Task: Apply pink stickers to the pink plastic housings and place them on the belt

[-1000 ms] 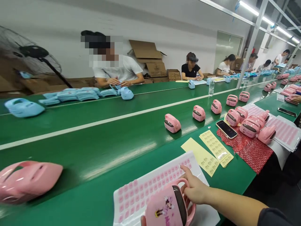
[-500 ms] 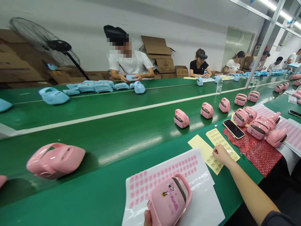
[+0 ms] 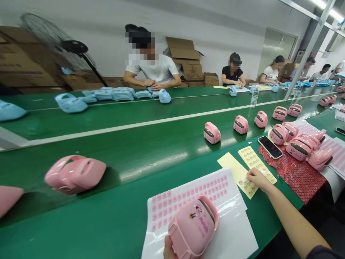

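Observation:
My left hand (image 3: 167, 249) grips a pink toy case (image 3: 193, 226) with a cartoon print, held over a white sheet of pink stickers (image 3: 188, 196) at the bottom middle. Only the thumb shows. My right hand (image 3: 257, 178) reaches out to the right and rests with bent fingers on the yellow sticker sheets (image 3: 252, 163). Whether it pinches a sticker is too small to tell.
Pink cases (image 3: 211, 132) ride the green conveyor belt (image 3: 129, 154); a pink shell (image 3: 75, 173) lies at left. A phone (image 3: 270, 146) and several pink cases (image 3: 299, 148) sit on red bubble wrap (image 3: 293, 172). People across handle blue shells (image 3: 115, 94). A fan (image 3: 72, 46) and cardboard boxes (image 3: 188, 61) stand behind.
My right hand left the pink sticker sheet by the case and moved right onto the yellow sheets. The pink shell on the belt drifted right. The view panned slightly.

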The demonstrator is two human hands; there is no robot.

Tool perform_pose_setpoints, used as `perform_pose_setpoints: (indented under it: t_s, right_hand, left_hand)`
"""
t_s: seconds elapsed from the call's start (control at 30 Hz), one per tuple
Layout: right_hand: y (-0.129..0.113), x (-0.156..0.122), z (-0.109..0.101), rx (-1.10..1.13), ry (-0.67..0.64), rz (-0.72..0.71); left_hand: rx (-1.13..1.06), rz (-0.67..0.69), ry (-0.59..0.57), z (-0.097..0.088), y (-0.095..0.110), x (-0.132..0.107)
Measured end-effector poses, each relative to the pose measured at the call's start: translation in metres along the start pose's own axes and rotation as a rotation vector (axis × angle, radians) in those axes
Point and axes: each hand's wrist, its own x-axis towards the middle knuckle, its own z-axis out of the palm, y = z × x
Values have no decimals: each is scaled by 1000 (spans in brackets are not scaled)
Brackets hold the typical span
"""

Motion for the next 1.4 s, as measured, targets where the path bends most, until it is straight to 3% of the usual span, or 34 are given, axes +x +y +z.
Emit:
perform_pose_setpoints:
  t_s: [0.2,0.33,0.47,0.67,1.0,1.3,1.4]
  right_hand:
    - [-21,-13,4,217,-97,-5]
    - [-55,-39,33,399,-257,-99]
    - [-84,-61,61,458,-409,-177]
    - [-91,-63,72,286,-374,-195]
    - [-91,-69,73,305,-346,-231]
    - [-89,-83,86,155,-152,-499]
    - [-89,-84,86,159,-170,-528]
  left_hand:
    - [172,225,-75,19,0,-7]
    - [280,391,-133,29,-6,-9]
    - [276,434,-124,34,-12,-10]
    - [235,422,-151,34,-16,-12]
    - [221,420,-155,33,-17,-12]
    - [189,385,-144,36,-16,-15]
    - [170,393,-132,36,-15,-17]
